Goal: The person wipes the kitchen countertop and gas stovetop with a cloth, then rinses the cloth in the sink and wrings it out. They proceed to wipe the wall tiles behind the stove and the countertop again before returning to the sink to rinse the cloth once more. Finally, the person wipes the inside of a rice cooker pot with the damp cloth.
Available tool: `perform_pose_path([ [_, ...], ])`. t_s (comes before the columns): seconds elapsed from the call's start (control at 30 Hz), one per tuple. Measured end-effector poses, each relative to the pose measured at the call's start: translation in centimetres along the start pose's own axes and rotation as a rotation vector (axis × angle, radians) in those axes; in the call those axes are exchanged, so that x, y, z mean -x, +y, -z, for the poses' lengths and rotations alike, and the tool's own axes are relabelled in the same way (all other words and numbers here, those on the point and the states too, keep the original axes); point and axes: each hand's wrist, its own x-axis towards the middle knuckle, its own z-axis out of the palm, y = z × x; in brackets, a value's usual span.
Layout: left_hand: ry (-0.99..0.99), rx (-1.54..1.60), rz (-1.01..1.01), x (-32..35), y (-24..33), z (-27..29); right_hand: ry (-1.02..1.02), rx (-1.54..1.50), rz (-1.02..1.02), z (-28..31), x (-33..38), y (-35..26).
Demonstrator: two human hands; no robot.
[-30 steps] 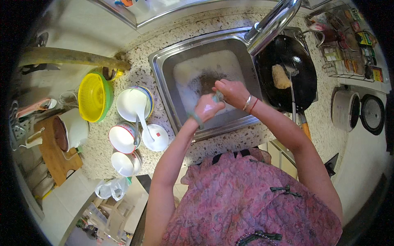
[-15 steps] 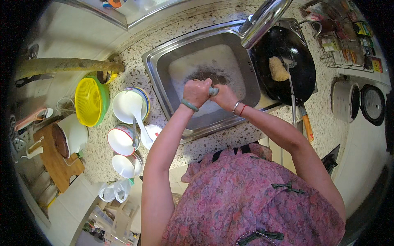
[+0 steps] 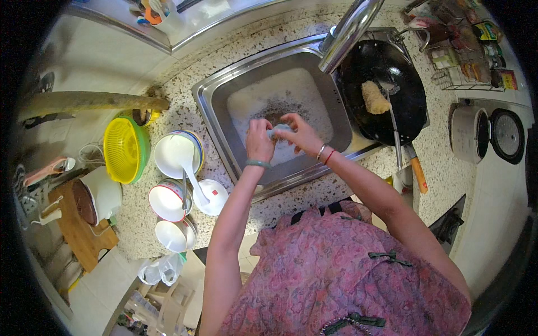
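Over the sink (image 3: 216, 120), my left hand (image 3: 260, 140) is closed around one side of a small bunched blue-grey cloth (image 3: 278, 132). My right hand (image 3: 302, 135) is at the cloth's other side, its fingers loosened and apart, the thumb against the fabric. Below both hands, cloudy, sudsy water (image 3: 258, 98) fills the basin, with dark specks near the middle. Part of the cloth is hidden behind my fingers.
The faucet (image 3: 350, 39) leans over the sink's back right corner. Right of it rests a black wok (image 3: 403, 73) holding a tan loofah-like piece (image 3: 374, 98) and a metal spatula (image 3: 396, 131). Stacked white bowls (image 3: 166, 200), a white spoon (image 3: 195, 179) and a yellow colander (image 3: 119, 148) stand left.
My right hand has loosened from its tight grip and spread its fingers. Both hands have come slightly nearer to me, and more of the cloth shows between them.
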Motion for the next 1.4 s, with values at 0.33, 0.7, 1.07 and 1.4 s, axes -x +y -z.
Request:
perform_pose_path([
  [0.33, 0.216, -0.013, -0.014, 1.7, 8.1, 4.5, 0.006, -0.225, -0.021, 1.1, 2.0, -3.0],
  [0.7, -0.118, 1.765, 0.518, 2.8, 14.1, 5.3, -0.018, -1.021, 0.344, 8.9, 14.3, -6.4],
  [1.07, -0.368, 1.348, 0.062, 10.2, 38.4, -2.2, 0.699, 0.019, 0.450, 20.9, 31.7, -0.2],
  [1.4, -1.143, 1.276, 0.005, 20.9, 51.4, -10.5, 0.924, -0.382, 0.371, 30.8, 51.0, 11.4],
])
